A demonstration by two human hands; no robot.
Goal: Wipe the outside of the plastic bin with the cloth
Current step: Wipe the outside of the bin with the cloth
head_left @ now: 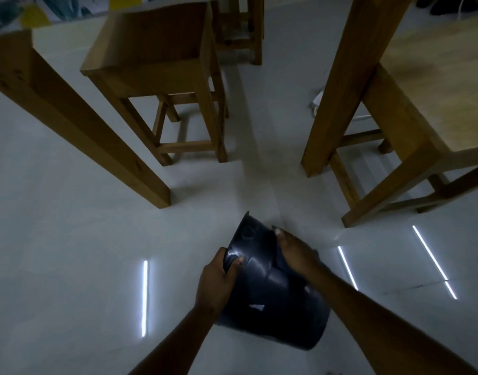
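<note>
Head view: both hands' grip holds the tilted bin [273,290], long axis pointing away.

— What lies around the grip?
— Pale glossy floor [70,239] with 4 white light streaks [144,296]. Beyond it, 1 wooden stool [162,63]; far left, a wooden beam leg [78,125].
— And right?
— A wooden table [435,85].

Home dining area: wooden stools [162,77], table legs [78,123], glossy tiled floor [56,239].
</note>
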